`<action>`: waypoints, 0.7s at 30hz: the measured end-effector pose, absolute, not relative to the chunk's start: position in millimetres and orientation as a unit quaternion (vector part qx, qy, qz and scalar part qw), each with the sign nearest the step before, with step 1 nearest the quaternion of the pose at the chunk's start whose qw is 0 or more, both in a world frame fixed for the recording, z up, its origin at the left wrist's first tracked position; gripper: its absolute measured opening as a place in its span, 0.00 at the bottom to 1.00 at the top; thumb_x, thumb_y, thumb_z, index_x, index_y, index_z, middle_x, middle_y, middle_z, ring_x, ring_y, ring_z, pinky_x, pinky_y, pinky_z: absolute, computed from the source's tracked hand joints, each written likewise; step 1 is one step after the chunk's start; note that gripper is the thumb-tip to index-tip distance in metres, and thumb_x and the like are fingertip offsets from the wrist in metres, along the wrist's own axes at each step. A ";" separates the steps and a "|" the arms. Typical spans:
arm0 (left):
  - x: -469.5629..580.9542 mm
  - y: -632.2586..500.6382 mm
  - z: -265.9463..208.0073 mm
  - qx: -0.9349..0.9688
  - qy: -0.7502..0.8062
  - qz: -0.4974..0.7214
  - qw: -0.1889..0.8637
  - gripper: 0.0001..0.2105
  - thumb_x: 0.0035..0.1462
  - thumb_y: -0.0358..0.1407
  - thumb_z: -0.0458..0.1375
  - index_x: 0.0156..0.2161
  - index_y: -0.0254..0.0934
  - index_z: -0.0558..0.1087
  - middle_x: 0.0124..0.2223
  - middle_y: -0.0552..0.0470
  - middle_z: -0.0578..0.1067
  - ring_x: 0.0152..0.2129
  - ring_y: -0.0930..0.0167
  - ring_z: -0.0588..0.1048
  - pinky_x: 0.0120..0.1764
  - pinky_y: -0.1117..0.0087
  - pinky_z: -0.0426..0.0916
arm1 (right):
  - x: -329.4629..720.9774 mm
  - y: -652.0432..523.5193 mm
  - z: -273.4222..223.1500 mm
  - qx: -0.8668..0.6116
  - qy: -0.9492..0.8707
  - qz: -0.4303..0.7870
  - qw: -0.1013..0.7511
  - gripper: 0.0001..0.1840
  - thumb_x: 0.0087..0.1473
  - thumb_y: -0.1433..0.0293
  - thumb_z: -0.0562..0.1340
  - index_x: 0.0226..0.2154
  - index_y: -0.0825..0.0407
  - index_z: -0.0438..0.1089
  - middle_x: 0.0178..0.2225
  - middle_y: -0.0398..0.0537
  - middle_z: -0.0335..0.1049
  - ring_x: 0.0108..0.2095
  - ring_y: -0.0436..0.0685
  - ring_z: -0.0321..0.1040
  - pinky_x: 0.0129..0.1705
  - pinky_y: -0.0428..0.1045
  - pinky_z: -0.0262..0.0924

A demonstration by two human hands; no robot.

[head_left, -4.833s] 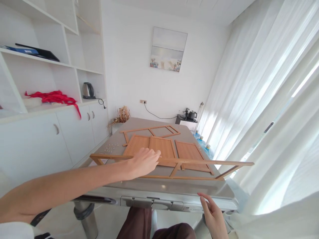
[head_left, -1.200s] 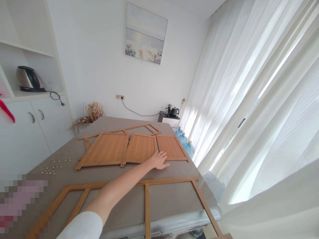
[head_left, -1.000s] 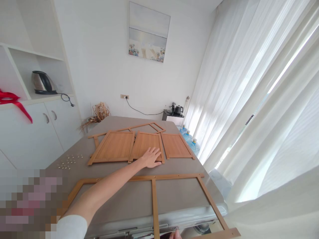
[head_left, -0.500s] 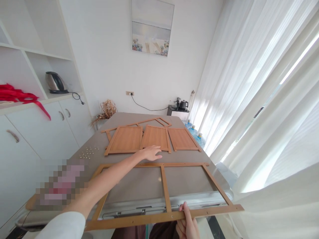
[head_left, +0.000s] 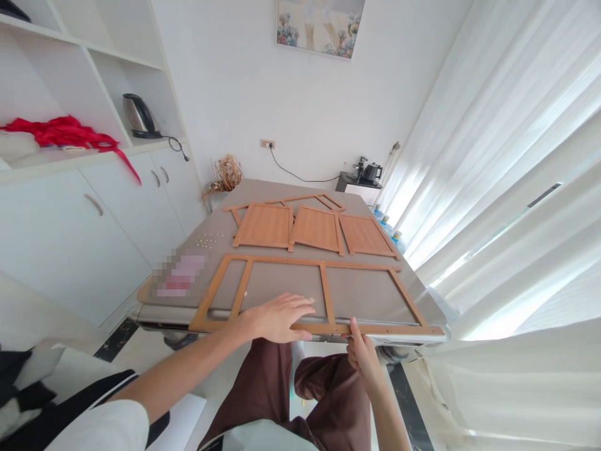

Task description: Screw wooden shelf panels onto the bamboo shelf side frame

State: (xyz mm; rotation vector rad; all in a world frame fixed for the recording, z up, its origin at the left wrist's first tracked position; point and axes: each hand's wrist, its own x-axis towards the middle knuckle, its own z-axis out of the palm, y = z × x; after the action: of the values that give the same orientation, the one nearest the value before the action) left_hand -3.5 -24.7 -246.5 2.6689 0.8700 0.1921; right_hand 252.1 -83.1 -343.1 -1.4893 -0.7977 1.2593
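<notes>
A light-brown wooden frame with crossbars lies on the brown-grey table, its long near rail along the front edge. My right hand grips that rail right of centre, thumb on top and fingers curled underneath. My left hand is over the same rail, left of the middle crossbar, palm down with fingers stretched and thumb apart. Whether it presses on the wood I cannot tell. Beyond the frame lie three wooden panels: a left panel, a middle panel and a right panel.
Another slim wooden frame lies partly under the panels. Several small metal pieces are scattered at the table's left, near a pixelated pink item. White cabinets stand left, white curtains hang right. A kettle sits on a shelf.
My left hand has drawn back from near the panels to the near rail. The frame's near side now lies lower, along the table edge. My view has tilted down.
</notes>
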 end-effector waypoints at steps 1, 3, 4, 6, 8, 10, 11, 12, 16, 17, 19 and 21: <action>-3.9 -28.5 -254.1 0.932 0.320 0.085 0.146 0.29 0.60 0.55 0.52 0.62 0.44 0.63 0.66 0.48 0.61 0.62 0.60 0.60 0.61 0.57 0.53 | 250.9 -85.3 -342.9 -0.605 -0.311 0.545 0.489 0.32 0.49 0.39 0.59 0.23 0.52 0.67 0.15 0.30 0.35 0.14 0.42 0.33 0.14 0.42 0.28; -4.1 -34.4 -267.3 0.926 0.343 0.116 0.110 0.26 0.60 0.52 0.55 0.60 0.44 0.65 0.66 0.49 0.62 0.61 0.62 0.60 0.62 0.57 0.52 | 248.5 -90.3 -342.0 -0.578 -0.285 0.590 0.486 0.32 0.47 0.39 0.61 0.25 0.53 0.67 0.16 0.29 0.34 0.15 0.41 0.31 0.15 0.41 0.27; -3.9 -37.0 -272.3 0.923 0.349 0.129 0.096 0.23 0.61 0.50 0.55 0.58 0.45 0.67 0.65 0.50 0.63 0.61 0.62 0.60 0.62 0.57 0.52 | 247.4 -93.0 -341.3 -0.563 -0.283 0.599 0.493 0.32 0.47 0.39 0.61 0.25 0.53 0.67 0.16 0.29 0.33 0.15 0.41 0.31 0.15 0.40 0.27; -3.1 -41.6 -279.0 0.918 0.359 0.148 0.079 0.19 0.63 0.47 0.54 0.56 0.46 0.69 0.64 0.52 0.65 0.61 0.63 0.60 0.62 0.58 0.52 | 245.9 -97.9 -339.3 -0.540 -0.287 0.610 0.504 0.31 0.46 0.40 0.62 0.26 0.53 0.66 0.17 0.28 0.33 0.16 0.41 0.30 0.15 0.40 0.27; -2.2 -45.9 -282.2 0.913 0.367 0.163 0.072 0.15 0.65 0.44 0.52 0.55 0.47 0.70 0.63 0.53 0.66 0.61 0.64 0.60 0.61 0.57 0.53 | 245.9 -101.9 -336.9 -0.524 -0.287 0.613 0.517 0.31 0.46 0.40 0.63 0.27 0.53 0.66 0.17 0.28 0.33 0.16 0.41 0.29 0.15 0.40 0.27; -1.5 -49.4 -283.5 0.906 0.376 0.179 0.070 0.14 0.66 0.41 0.50 0.53 0.47 0.71 0.62 0.54 0.67 0.61 0.64 0.61 0.61 0.56 0.53 | 248.2 -105.0 -334.6 -0.512 -0.281 0.608 0.539 0.30 0.47 0.41 0.63 0.28 0.53 0.66 0.17 0.28 0.33 0.17 0.41 0.29 0.16 0.40 0.28; -1.3 -50.8 -283.8 0.903 0.379 0.187 0.071 0.14 0.67 0.40 0.49 0.53 0.46 0.71 0.62 0.54 0.67 0.61 0.65 0.62 0.62 0.56 0.53 | 250.4 -106.3 -333.9 -0.509 -0.274 0.601 0.551 0.30 0.47 0.42 0.64 0.28 0.53 0.66 0.18 0.28 0.32 0.17 0.42 0.29 0.16 0.40 0.28; -1.3 -51.9 -283.9 0.901 0.381 0.194 0.072 0.14 0.67 0.39 0.49 0.53 0.46 0.71 0.62 0.53 0.68 0.60 0.65 0.62 0.62 0.56 0.53 | 253.2 -107.5 -333.5 -0.510 -0.269 0.593 0.563 0.29 0.47 0.43 0.64 0.28 0.53 0.66 0.18 0.29 0.33 0.17 0.42 0.29 0.16 0.40 0.28; -1.8 -53.5 -283.6 0.896 0.383 0.213 0.072 0.14 0.66 0.39 0.50 0.54 0.47 0.71 0.60 0.53 0.69 0.60 0.65 0.63 0.62 0.56 0.53 | 267.8 -112.0 -336.3 -0.531 -0.270 0.560 0.576 0.25 0.48 0.46 0.65 0.28 0.51 0.66 0.18 0.30 0.34 0.17 0.44 0.31 0.16 0.43 0.31; -1.7 -53.4 -283.4 0.895 0.386 0.214 0.072 0.14 0.66 0.39 0.50 0.54 0.47 0.71 0.60 0.53 0.70 0.59 0.66 0.63 0.62 0.56 0.53 | 271.4 -113.0 -337.6 -0.537 -0.270 0.556 0.574 0.24 0.48 0.46 0.65 0.28 0.51 0.65 0.18 0.30 0.35 0.17 0.44 0.31 0.16 0.43 0.31; -1.0 -52.8 -283.2 0.891 0.394 0.213 0.071 0.14 0.66 0.39 0.51 0.53 0.48 0.71 0.59 0.54 0.70 0.59 0.67 0.64 0.62 0.57 0.54 | 277.2 -114.9 -340.0 -0.546 -0.266 0.551 0.572 0.24 0.48 0.46 0.65 0.28 0.50 0.65 0.17 0.30 0.35 0.17 0.44 0.31 0.16 0.43 0.32; 0.3 -52.3 -283.4 0.886 0.405 0.214 0.071 0.13 0.66 0.40 0.51 0.53 0.49 0.72 0.59 0.56 0.70 0.58 0.68 0.64 0.62 0.57 0.54 | 280.7 -116.6 -342.2 -0.548 -0.260 0.550 0.575 0.25 0.47 0.46 0.65 0.28 0.51 0.65 0.17 0.29 0.34 0.17 0.44 0.31 0.16 0.43 0.32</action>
State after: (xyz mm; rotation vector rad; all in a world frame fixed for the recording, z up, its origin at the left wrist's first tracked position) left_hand 0.3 -52.3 -283.4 2.6640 1.2178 0.6431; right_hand 280.7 -116.6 -342.2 -1.2826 -0.6098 1.2874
